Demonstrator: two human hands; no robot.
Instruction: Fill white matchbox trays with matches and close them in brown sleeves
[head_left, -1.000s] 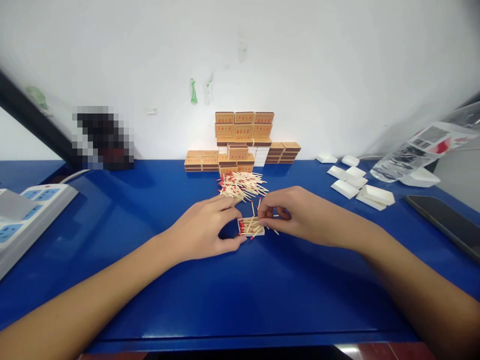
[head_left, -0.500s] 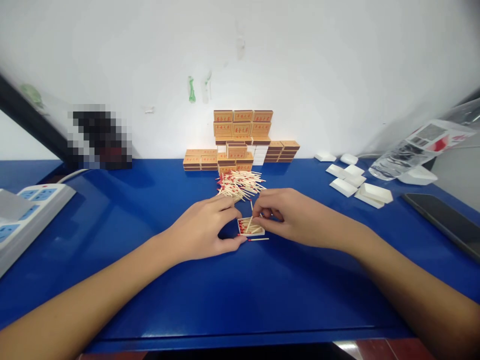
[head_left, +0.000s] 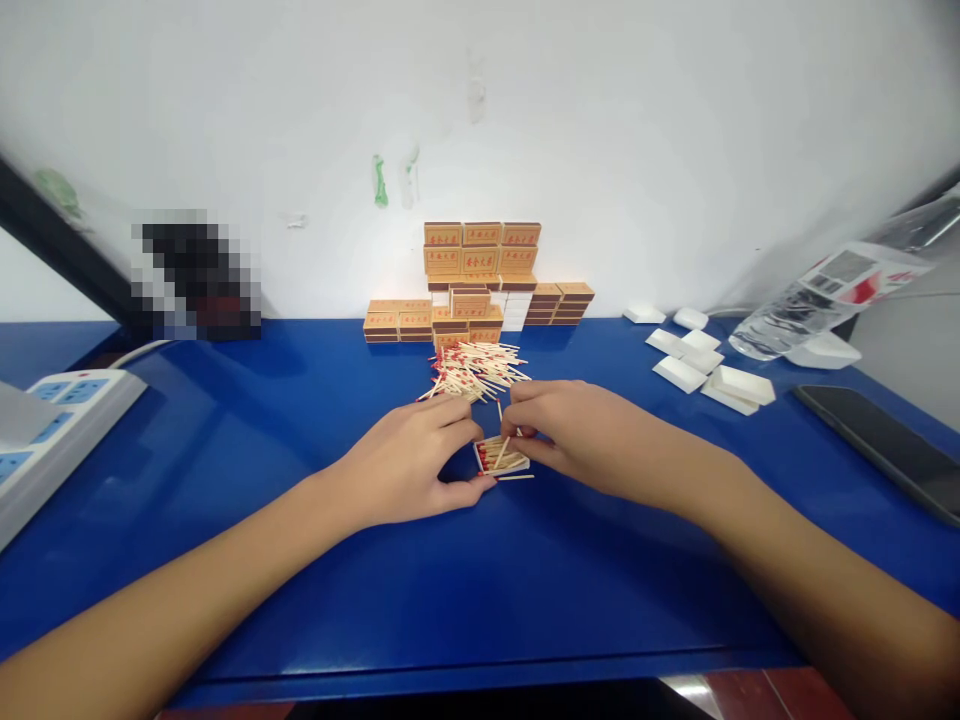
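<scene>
A small white matchbox tray (head_left: 527, 466) lies on the blue table, filled with red-tipped matches (head_left: 491, 455). My left hand (head_left: 416, 455) grips its left end, with the index finger at the far corner and the thumb at the near one. At the tray's right side my right hand (head_left: 566, 420) is closed, thumb and fingertips pinching a match (head_left: 502, 452) that slants over the others. One loose match (head_left: 517, 477) rests just in front of the tray beside my left thumb. Beyond both hands lies a heap of loose matches (head_left: 480, 370).
Stacked matchboxes (head_left: 480, 260) stand against the wall behind the heap. To the right are several empty white trays (head_left: 679, 374), a tilted plastic bottle (head_left: 817, 290) and a black phone (head_left: 885, 440). A power strip (head_left: 82, 420) lies at the left.
My right hand has shifted slightly at the tray, and the slanting match in its fingers has moved a little to the right. My left hand keeps its hold. The view has shifted slightly.
</scene>
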